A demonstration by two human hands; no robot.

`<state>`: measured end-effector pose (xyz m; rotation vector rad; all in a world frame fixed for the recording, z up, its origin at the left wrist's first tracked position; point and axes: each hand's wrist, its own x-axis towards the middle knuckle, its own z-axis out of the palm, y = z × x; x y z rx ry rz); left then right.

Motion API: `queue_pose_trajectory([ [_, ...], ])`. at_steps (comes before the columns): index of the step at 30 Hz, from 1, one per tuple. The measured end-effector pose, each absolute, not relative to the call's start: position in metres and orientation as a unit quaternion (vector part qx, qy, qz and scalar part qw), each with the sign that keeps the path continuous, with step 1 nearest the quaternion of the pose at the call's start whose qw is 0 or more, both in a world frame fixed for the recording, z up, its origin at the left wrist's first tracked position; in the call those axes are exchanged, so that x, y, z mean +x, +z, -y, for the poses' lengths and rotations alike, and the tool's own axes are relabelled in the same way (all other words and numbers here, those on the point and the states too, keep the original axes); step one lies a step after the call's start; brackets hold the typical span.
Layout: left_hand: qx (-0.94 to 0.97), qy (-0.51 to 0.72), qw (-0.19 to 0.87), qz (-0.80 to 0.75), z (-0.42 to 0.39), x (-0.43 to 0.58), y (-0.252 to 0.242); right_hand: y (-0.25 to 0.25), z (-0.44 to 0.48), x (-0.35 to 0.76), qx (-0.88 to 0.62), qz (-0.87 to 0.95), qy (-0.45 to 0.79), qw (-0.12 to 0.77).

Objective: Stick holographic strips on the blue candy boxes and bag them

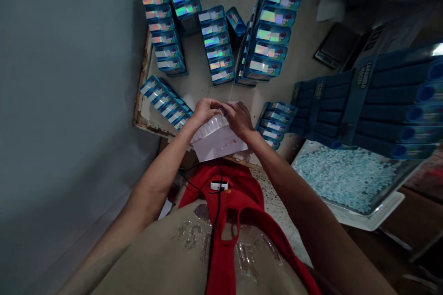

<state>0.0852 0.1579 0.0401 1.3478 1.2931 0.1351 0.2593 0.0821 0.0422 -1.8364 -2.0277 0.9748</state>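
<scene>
My left hand (pixel 206 110) and my right hand (pixel 239 119) meet over the near edge of the table, their fingers closed in a pinch close together. What lies between the fingertips is too small and dark to make out. Just below them is a translucent ridged plastic piece (pixel 212 128), partly covered by the hands. A white sheet-like panel (pixel 221 144) with a faint reddish mark adjoins it, nearest my body. To the left of my left hand stands a slanting row of blue boxes (pixel 168 103); another short row of blue boxes (pixel 276 122) is right of my right hand.
More blue boxes with shiny tops (pixel 266 37) stand in rows across the table (pixel 197 67). At right, a large stack of blue cartons (pixel 346 101) rises beside a clear bin of small pale-blue pieces (pixel 346 175). A dark flat scale (pixel 337 44) sits behind. A wall (pixel 69 78) borders the left.
</scene>
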Motion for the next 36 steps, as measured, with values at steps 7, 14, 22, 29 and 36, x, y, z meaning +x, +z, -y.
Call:
queue_pose_trajectory([
  [7,0.525,0.045,0.627,-0.573,-0.158,0.079,0.033,0.030,-0.085,0.259,-0.620,0.699,0.332,0.132],
  [14,0.522,0.031,0.588,-0.618,-0.163,0.081,0.024,0.033,-0.072,0.245,-0.590,0.744,0.310,0.054],
  [22,0.507,0.020,0.572,-0.645,-0.161,0.082,0.024,0.046,-0.030,0.251,-0.576,0.748,0.329,0.003],
  [29,0.604,0.045,0.507,-0.613,-0.156,0.087,0.032,0.092,-0.015,0.270,-0.675,0.644,0.352,0.071],
  [36,0.635,0.134,0.494,-0.579,-0.131,0.112,0.076,0.151,-0.001,0.298,-0.757,0.375,0.468,0.260],
])
